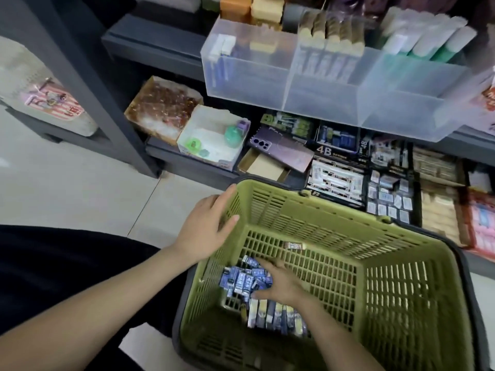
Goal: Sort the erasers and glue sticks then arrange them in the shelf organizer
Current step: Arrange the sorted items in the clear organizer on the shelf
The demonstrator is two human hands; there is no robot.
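Bare forearms are coming in from the near edge over a dark-clothed lap, both ending at a green basket (401, 290) that is sitting on the pale tiled floor (67, 183). The left hand (206, 228) is resting open on the basket's left rim, fingers fairly straight along the outside of the wall and thumb on the inside. The right hand (278, 282) is lying inside the basket with its fingers spread loosely over a heap of blue erasers (241, 279) at the near left of the slotted bottom, gripping nothing that shows. Just nearer than that hand, a row of boxes (276, 314) is standing on edge, partly under the wrist. One small brown piece (294, 245) is lying alone farther in. Beyond the basket, a dark shelf unit (160, 41) is filling the far side. A clear organizer (321, 103) with three compartments is jutting over its upper shelf. The left one is holding a few white and blue items, the middle one beige-capped sticks (332, 36), and the right one green, white-capped glue sticks (434, 46). Below, open boxes of stationery are crowding the lower shelf (192, 164), with a purple phone (278, 147) lying across a cardboard box.
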